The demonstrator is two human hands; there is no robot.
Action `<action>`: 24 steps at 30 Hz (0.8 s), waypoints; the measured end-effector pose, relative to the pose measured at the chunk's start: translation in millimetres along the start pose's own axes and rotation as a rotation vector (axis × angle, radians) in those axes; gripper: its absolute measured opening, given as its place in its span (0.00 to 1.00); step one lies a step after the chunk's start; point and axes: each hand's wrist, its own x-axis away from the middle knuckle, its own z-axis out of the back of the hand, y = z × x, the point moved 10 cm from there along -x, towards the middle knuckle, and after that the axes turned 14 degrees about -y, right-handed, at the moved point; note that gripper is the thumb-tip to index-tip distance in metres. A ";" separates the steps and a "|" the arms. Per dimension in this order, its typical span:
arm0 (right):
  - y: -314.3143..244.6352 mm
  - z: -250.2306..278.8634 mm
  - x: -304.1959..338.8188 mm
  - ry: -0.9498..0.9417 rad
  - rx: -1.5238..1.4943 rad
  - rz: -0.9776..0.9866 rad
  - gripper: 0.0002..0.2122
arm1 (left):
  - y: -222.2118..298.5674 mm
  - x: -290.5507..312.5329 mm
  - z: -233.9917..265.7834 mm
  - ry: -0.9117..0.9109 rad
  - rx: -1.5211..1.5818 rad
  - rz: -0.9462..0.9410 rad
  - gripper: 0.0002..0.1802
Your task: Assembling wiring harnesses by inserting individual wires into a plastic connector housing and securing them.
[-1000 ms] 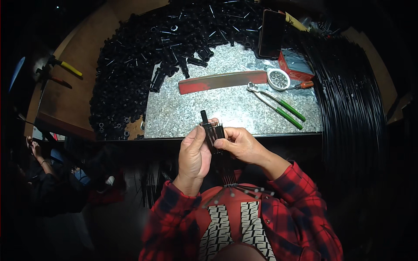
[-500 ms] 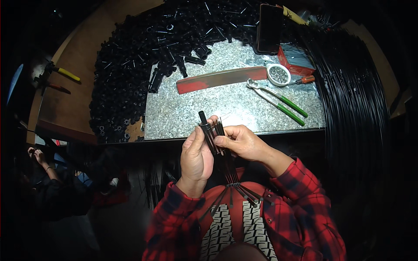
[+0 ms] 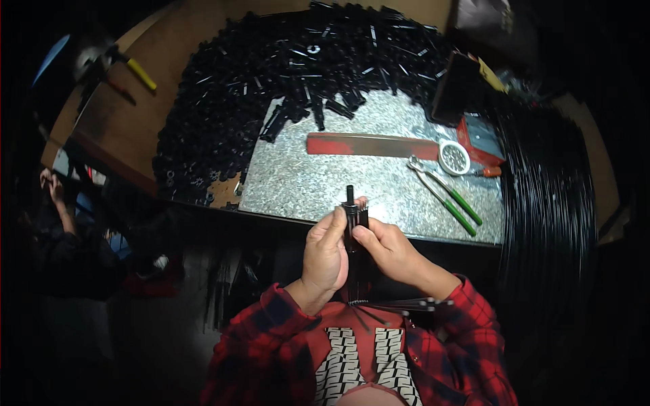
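Note:
My left hand [image 3: 325,256] is closed round a black plastic umbrella runner [image 3: 350,196], a collared tube standing nearly upright just off the bench's front edge. Pressed against its right side is my right hand [image 3: 398,252], thumb and fingers pinching a bundle of thin black umbrella ribs [image 3: 364,218]. The ribs hang down between my hands toward my lap. Their lower ends [image 3: 420,305] fan out, several of them pointing right. Whether the rib tops sit in the runner's collar is too small to tell.
A heap of black runners [image 3: 271,74] covers the bench's back left. On the speckled board [image 3: 284,183] lie a red bar [image 3: 372,145], green-handled pincers [image 3: 450,199] and a white cup of small metal pieces [image 3: 454,157]. Long black ribs [image 3: 548,176] drape over the right edge. Another person's hand [image 3: 53,184] shows far left.
The runner has turned from leaning left to nearly upright. The ribs' lower ends have swung to the right. My head view has shifted, and both hands keep their hold.

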 end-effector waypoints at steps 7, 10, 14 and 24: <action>7.4 -1.2 -7.5 -0.138 0.146 -0.139 0.19 | -3.6 -4.8 -3.8 -0.165 0.013 0.062 0.18; 0.0 6.9 -9.1 -0.306 0.256 -0.169 0.20 | -6.2 -7.5 -7.2 -0.216 0.152 0.118 0.16; -11.2 40.4 -14.7 -0.513 0.712 -0.193 0.12 | -11.7 -6.8 -8.3 -0.319 0.265 0.152 0.18; -58.3 142.2 -150.0 0.400 1.075 0.258 0.07 | -9.2 -10.2 -14.4 -0.323 0.140 0.126 0.24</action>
